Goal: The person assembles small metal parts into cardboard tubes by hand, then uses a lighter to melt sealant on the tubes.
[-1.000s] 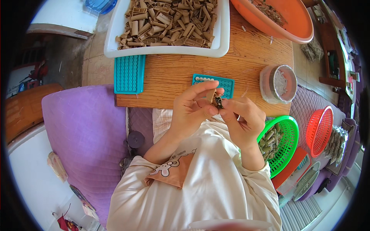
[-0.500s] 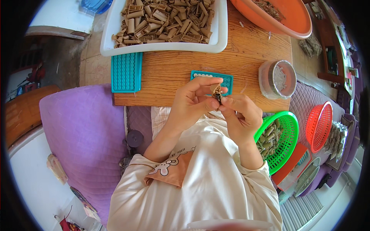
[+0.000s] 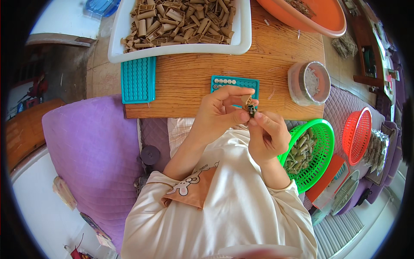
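Hands meet close in front of the person's chest, just short of the near edge of the bench [image 3: 189, 86]. Left hand [image 3: 222, 110] is curled, thumb and fingers narrowed onto a small dark piece with a tan end [image 3: 250, 108]. Right hand [image 3: 267, 136] comes up from below it, thumb and forefinger pinching the same piece from the underside. The piece sits between the two sets of fingertips, touching both. Its long axis looks roughly upright, tilted a little away from the body; too small to say more. Neither hand is clearly nearer: both are on it.

Just beyond the fingertips, on the bench, lies a small teal holder tray [image 3: 235, 83] with a short row of pale round ends filled at its left. Its near edge is partly hidden by the left hand. Left of the left hand, well apart, a larger teal dimpled tray [image 3: 138, 80] hangs over the bench edge.

Right of the right hand: a green basket [image 3: 321, 151] of tan pieces close by, then a red basket [image 3: 358, 136]. Ahead and right, a round clear tub [image 3: 308, 84] of pale bits.

Farthest out: a white bin [image 3: 241, 41] heaped with tan tubular pieces, and an orange basin [image 3: 327, 19] beside it. No readable labels seen; flat packets at far right too blurred to tell.
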`<move>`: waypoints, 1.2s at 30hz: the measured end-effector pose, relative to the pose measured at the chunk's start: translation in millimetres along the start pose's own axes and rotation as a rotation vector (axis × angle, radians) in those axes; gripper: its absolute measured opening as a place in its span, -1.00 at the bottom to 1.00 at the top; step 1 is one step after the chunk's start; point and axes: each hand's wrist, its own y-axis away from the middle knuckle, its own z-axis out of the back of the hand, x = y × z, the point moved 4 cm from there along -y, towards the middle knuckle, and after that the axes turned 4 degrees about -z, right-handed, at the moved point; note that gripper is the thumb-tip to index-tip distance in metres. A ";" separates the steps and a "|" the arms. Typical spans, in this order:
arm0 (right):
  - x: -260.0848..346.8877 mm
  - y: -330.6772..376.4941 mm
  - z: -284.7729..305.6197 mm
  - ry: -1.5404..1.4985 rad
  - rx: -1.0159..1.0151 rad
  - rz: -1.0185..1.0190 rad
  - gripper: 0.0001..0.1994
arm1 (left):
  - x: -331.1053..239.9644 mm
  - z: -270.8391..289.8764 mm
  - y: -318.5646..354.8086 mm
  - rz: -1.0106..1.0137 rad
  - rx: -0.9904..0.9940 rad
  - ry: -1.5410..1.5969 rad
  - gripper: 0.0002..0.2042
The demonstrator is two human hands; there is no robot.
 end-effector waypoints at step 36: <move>4.3 6.8 -4.8 0.205 0.125 0.062 -0.74 | 9.3 -7.7 8.6 0.057 -0.087 0.062 -0.60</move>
